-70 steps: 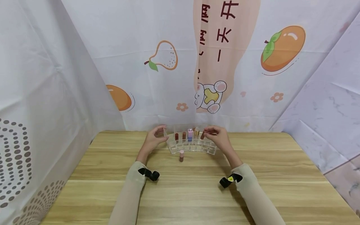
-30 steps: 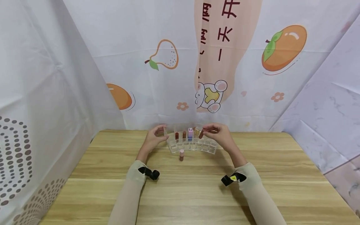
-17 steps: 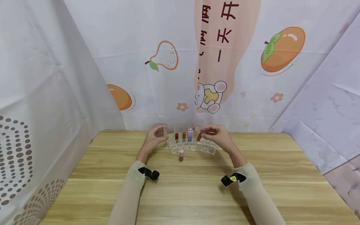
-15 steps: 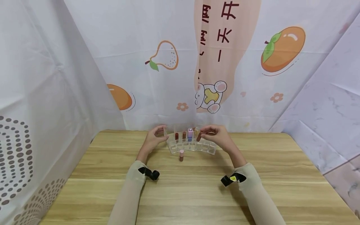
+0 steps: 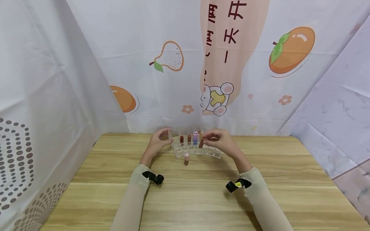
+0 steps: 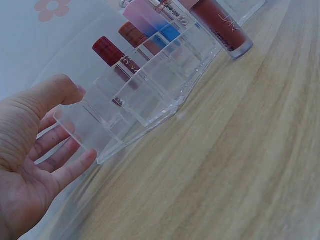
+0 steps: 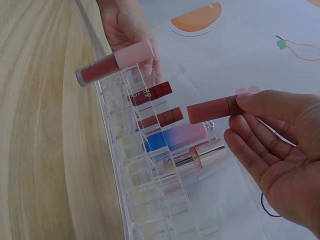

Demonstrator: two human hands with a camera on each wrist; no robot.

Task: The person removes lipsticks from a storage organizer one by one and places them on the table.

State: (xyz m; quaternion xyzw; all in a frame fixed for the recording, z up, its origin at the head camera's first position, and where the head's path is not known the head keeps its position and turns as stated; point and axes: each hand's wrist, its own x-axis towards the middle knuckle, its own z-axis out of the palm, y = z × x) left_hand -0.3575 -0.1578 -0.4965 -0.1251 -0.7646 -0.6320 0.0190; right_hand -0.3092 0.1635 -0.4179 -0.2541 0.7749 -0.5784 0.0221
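Observation:
My right hand [image 5: 221, 142] pinches a brownish-pink lipstick tube [image 7: 210, 110] between thumb and fingers, above the back row of a clear acrylic lipstick organizer [image 5: 214, 153]. At the organizer's left end, my left hand [image 5: 158, 141] holds the side panel, thumb on the inner side and fingers outside. Four slots' worth of back row hold a dark red tube [image 7: 155, 93], a brown tube [image 7: 162, 119], a pink-and-blue tube [image 7: 175, 137] and a gold-and-clear tube [image 7: 205, 155]. A pink-capped lip gloss [image 5: 186, 159] stands upright on the table before the organizer.
The wood-grain table [image 5: 190, 199] reaches toward me from the organizer. Close behind it hangs a white curtain [image 5: 156, 106] printed with fruit, and another patterned curtain [image 5: 43, 96] hangs on the left.
My right hand has carried the pinched lipstick tube leftward along the organizer, now overlapping the gold-and-clear tube in the head view. My left hand has stayed at the side panel.

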